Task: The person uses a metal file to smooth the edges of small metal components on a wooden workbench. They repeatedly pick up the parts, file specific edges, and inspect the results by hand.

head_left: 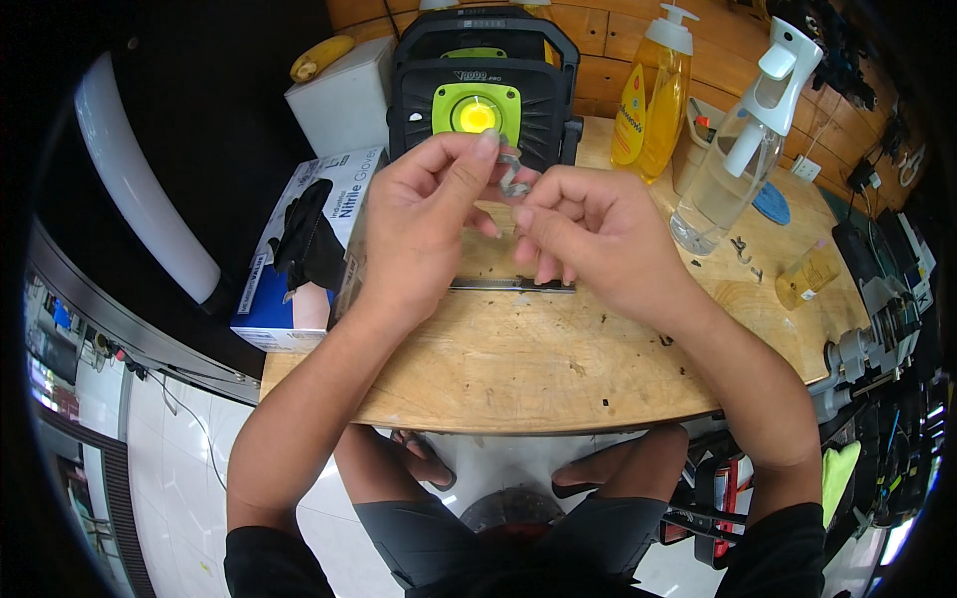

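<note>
In front of a lit work lamp, I hold up a small, crinkled, clear-grey strip. My left hand pinches its upper end between thumb and fingertips. Close by on the right, my right hand has thumb and forefinger pressed together at the strip's lower end, the other fingers curled under. What the strip is made of cannot be told. Below the hands a thin dark blade-like bar lies on the wooden table.
A glove box with a black glove pulled out stands left. On the right are a yellow pump bottle, a clear spray bottle and a small amber bottle. Dark scraps dot the table; a banana tops a white box.
</note>
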Tool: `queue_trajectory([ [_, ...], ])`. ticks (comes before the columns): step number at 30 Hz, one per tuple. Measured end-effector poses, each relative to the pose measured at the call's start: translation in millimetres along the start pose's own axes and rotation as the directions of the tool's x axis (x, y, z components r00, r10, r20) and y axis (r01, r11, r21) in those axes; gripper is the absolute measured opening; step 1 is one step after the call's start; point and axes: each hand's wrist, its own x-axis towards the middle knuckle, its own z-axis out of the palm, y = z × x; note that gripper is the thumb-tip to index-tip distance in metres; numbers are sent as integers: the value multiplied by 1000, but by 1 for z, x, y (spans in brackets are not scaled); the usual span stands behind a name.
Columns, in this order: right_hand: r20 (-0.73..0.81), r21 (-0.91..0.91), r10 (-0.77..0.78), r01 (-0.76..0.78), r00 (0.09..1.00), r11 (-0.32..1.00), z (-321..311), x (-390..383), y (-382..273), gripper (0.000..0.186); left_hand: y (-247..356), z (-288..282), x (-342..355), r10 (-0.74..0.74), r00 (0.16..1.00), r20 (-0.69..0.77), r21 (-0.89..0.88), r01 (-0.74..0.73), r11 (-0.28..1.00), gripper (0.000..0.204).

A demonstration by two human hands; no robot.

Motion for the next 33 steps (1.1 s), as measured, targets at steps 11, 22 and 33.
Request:
queue_trajectory([
  [11, -182, -101, -175, 159, 967, 982, -12, 8, 4, 16, -7, 2, 0, -61, 995, 73, 177, 47, 983, 24],
  [22, 130, -599, 53, 36, 990, 800, -27, 11, 10, 18, 21, -7, -12, 32, 998, -63, 690, 21, 723, 11],
  [33, 285, -791, -105, 295, 953, 536, -6, -3, 26, 17, 8, -27, -100, 173, 985, -1, 747, -115, 655, 12],
])
